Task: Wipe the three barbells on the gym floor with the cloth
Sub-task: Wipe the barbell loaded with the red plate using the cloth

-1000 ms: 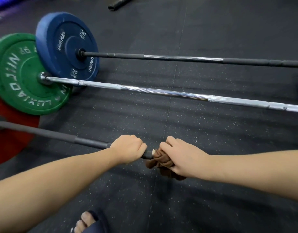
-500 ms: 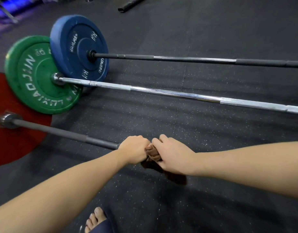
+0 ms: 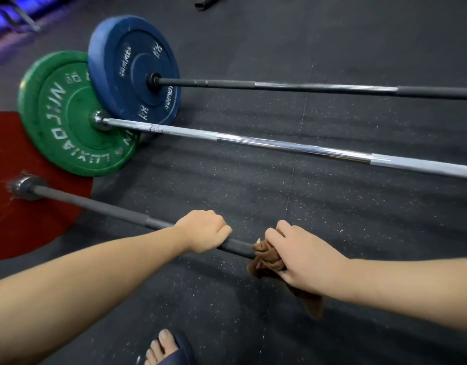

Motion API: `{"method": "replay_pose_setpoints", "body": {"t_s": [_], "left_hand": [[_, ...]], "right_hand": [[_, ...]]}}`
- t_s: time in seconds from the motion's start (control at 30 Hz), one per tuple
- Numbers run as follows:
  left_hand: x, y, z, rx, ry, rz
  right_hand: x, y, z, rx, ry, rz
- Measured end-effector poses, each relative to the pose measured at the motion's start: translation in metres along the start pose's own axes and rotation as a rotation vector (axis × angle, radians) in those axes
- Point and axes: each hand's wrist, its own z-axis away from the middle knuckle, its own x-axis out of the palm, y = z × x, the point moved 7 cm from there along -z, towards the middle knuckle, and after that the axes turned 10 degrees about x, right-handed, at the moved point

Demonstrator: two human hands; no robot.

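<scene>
1. Speckled black rubber gym floor (image 3: pixel 279 201) fills the view, and three barbells lie across it from left to right.
2. On the near barbell (image 3: pixel 95 204), the right hand (image 3: pixel 306 256) has its fingers curled tight round a brown cloth (image 3: pixel 268 259). The cloth is bunched around the dark shaft, and a loose tail hangs below the wrist toward the floor.
3. The left hand (image 3: pixel 203 233) grips the same shaft in a closed fist just left of the cloth. A short bare stretch of bar shows between the two hands.
4. From the left hand, this dark grey shaft runs left and away to a metal collar against a red plate (image 3: pixel 29 233) at the left edge.
5. Farther off lies the chrome barbell (image 3: pixel 279 146), whose left end enters a green plate (image 3: pixel 66 122).
6. Farthest is the black barbell (image 3: pixel 319 87), which carries a blue plate (image 3: pixel 127 67). That plate overlaps the green plate's far right side.
7. A foot (image 3: pixel 160 346) in a dark sandal shows at the near edge, between the forearms.
8. Blue light glows in the far left corner.
</scene>
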Motion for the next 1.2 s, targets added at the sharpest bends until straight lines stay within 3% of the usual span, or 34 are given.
{"method": "replay_pose_setpoints", "body": {"t_s": [0.13,0.63,0.8,1.07,1.2], "left_hand": [[0.003,-0.007,-0.001,0.003,0.03,0.095],[-0.001,-0.004,0.003,-0.021,0.072,0.091],[-0.004,-0.001,0.008,-0.031,0.029,0.066],[-0.001,0.0,0.01,-0.104,0.012,0.095],[0.011,-0.005,0.005,-0.088,-0.129,0.143]], "right_hand": [[0.007,-0.014,-0.006,0.024,0.046,-0.025],[0.001,-0.006,0.013,0.128,0.062,0.006],[0.002,-0.03,0.001,0.058,0.079,0.071],[0.002,-0.004,0.013,0.07,0.063,0.001],[-0.003,0.002,0.017,0.084,0.012,-0.009]]}}
